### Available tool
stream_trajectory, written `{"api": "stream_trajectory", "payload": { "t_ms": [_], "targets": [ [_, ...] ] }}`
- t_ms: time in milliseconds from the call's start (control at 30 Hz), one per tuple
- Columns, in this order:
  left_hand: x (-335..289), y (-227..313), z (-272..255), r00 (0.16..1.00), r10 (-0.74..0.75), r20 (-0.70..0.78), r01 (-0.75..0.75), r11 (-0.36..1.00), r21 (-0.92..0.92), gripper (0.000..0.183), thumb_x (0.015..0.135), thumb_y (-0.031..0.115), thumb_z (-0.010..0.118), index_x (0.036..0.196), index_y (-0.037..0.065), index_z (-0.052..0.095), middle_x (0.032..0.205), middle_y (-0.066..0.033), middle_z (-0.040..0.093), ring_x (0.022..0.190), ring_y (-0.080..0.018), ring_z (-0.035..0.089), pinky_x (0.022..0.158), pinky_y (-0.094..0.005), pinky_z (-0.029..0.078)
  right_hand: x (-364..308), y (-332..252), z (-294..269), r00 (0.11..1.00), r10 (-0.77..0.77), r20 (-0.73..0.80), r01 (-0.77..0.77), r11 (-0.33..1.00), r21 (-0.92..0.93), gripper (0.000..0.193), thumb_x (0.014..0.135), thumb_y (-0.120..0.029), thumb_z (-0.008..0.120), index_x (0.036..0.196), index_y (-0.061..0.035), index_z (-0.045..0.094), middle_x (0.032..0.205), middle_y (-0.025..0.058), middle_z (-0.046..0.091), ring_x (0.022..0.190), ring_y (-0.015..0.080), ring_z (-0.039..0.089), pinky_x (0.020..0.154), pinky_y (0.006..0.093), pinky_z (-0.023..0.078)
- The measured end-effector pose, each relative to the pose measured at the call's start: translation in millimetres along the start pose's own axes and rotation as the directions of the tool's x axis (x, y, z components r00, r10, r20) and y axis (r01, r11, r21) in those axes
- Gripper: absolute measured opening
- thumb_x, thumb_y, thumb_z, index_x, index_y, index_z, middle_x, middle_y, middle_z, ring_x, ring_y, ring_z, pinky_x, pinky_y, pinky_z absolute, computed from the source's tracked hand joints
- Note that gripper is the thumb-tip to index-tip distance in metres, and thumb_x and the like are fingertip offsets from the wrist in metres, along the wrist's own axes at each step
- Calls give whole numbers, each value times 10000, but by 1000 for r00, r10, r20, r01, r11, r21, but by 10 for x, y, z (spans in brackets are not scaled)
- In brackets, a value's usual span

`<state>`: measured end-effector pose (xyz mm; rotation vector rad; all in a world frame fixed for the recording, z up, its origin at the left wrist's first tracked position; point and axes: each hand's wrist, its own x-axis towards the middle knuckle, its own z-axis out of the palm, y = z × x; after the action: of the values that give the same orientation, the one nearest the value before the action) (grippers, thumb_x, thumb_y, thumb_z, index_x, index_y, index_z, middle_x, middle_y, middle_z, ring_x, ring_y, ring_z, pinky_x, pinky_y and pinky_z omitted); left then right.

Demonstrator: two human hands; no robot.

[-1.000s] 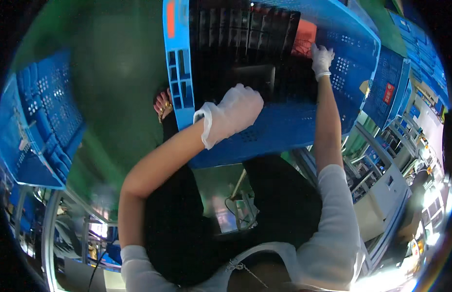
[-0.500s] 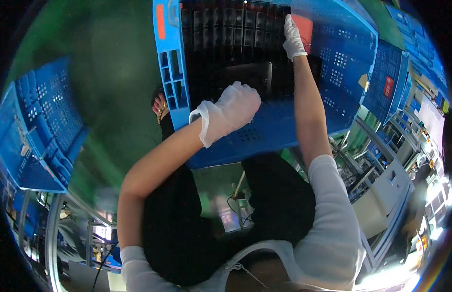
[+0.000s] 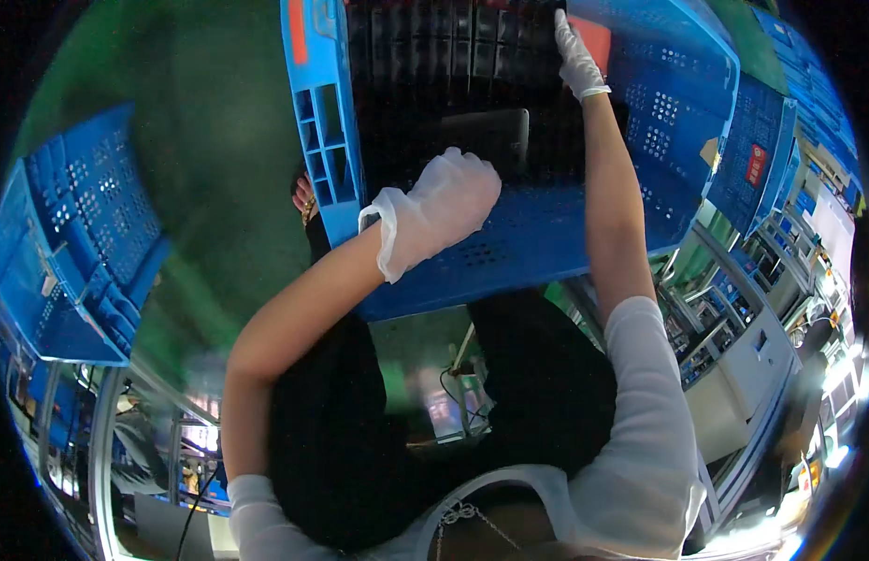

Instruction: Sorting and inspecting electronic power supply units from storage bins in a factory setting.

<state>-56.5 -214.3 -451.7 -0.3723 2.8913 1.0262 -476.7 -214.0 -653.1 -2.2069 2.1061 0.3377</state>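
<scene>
- The left hand (image 3: 445,210), in a white glove, sits near the centre of the frame, curled loosely over the near wall of a blue plastic crate (image 3: 546,238); whether it grips the wall or only rests on it cannot be told.
- The right hand (image 3: 574,51), also gloved in white, reaches to the top of the frame, right of centre, fingers laid on a row of black slabs (image 3: 453,47) standing on edge inside the crate; a firm grasp cannot be made out.
- A dark flat panel (image 3: 486,140) lies in the crate just above the left hand, below the row of slabs.
- The crate fills the upper middle of the frame, its perforated walls rising at left and right.
- A second blue crate (image 3: 70,243) stands at the left edge, well apart, on the green floor (image 3: 210,122).
- More blue crates (image 3: 761,140) are stacked at the upper right, above grey machine frames (image 3: 733,346) at the right edge.
</scene>
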Motion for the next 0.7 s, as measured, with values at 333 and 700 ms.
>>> {"api": "stream_trajectory", "payload": {
  "t_ms": [333, 700],
  "targets": [
    [-295, -92, 139, 997, -71, -4, 71, 997, 6, 52, 751, 109, 689, 755, 57, 691, 704, -94, 642, 671, -221, 631, 643, -318, 490, 620, -2516, -1298, 769, 79, -635, 136, 950, 282, 583, 877, -476, 653, 1168, 19, 551, 1029, 219, 607, 982, 402, 567, 837, 484, 461],
    [-307, -59, -39, 918, 1, 396, 42, 994, -101, 48, 730, 125, 643, 691, 100, 657, 702, -86, 631, 680, -251, 646, 636, -355, 517, 386, -2586, -1537, 885, 4, -466, 266, 817, 512, 523, 917, -342, 620, 1321, -29, 510, 1279, 252, 540, 1181, 433, 533, 962, 501, 467]
  ]
}}
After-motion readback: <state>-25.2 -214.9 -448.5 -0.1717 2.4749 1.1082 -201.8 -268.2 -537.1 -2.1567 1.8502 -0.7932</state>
